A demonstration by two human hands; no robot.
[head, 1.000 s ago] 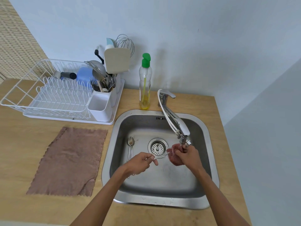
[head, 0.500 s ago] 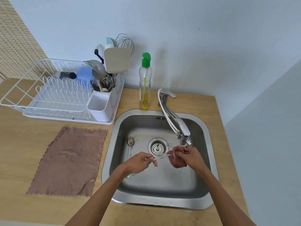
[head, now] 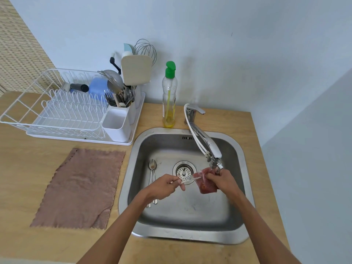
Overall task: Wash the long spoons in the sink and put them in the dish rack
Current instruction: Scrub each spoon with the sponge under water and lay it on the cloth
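Over the steel sink (head: 190, 239), my left hand (head: 165, 185) pinches the handle of a long spoon (head: 187, 181) held level above the drain. My right hand (head: 222, 181) grips a red mesh sponge (head: 206, 184) wrapped round the spoon's bowl end, just under the tap's spout (head: 215, 164). The bowl itself is hidden in the sponge. More long spoons (head: 153, 168) lie on the sink floor at the left, partly under my left wrist. The white dish rack (head: 57, 109) stands on the counter at the back left.
A white cutlery holder (head: 118, 124) with utensils sits at the rack's right end. A dish soap bottle (head: 169, 100) with a green cap stands behind the sink. A brown cloth (head: 80, 187) lies flat on the wooden counter left of the sink.
My right hand and the sponge have shifted slightly along the spoon under the tap. My left hand keeps its hold in nearly the same place.
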